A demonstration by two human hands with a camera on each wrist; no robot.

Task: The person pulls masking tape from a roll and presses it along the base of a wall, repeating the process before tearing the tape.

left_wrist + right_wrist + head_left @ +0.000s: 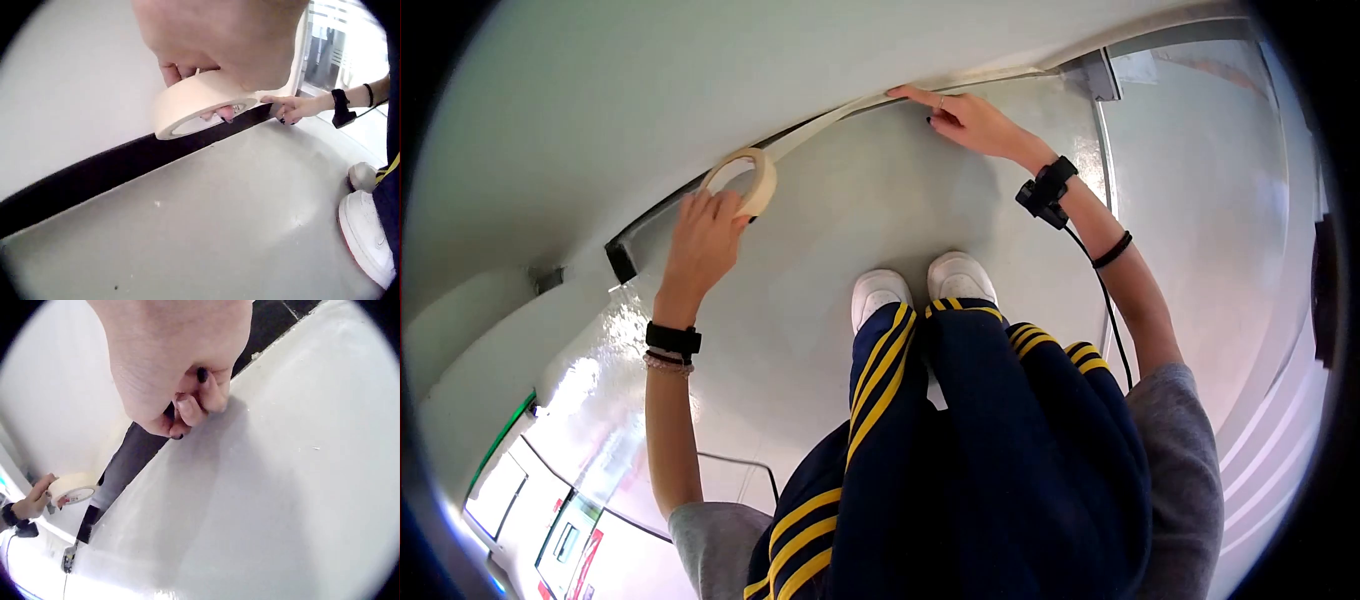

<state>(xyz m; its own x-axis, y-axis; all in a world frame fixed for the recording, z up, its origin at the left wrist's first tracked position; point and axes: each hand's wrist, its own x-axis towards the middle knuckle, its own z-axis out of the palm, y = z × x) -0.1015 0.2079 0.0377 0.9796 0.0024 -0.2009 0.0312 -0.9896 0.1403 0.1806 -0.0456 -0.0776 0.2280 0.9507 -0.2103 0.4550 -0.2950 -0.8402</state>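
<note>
My left hand (708,240) grips a roll of cream masking tape (768,185), with fingertips reaching inside the ring in the left wrist view. From the roll, a pulled-out tape strip (825,122) runs along the bottom of the white wall (670,90) toward my right hand (978,125). That hand's index finger is stretched out, its tip pressing the strip against the wall. Its other fingers are curled in and hold nothing, as the right wrist view shows. Just below the strip lies a dark skirting board (94,172).
Grey glossy floor (850,200) meets the skirting. Two white shoes (882,292) stand on it, close to the wall. A grey metal corner piece (1103,75) sits at the strip's far right. From the right wrist camera hangs a black cable (1112,310).
</note>
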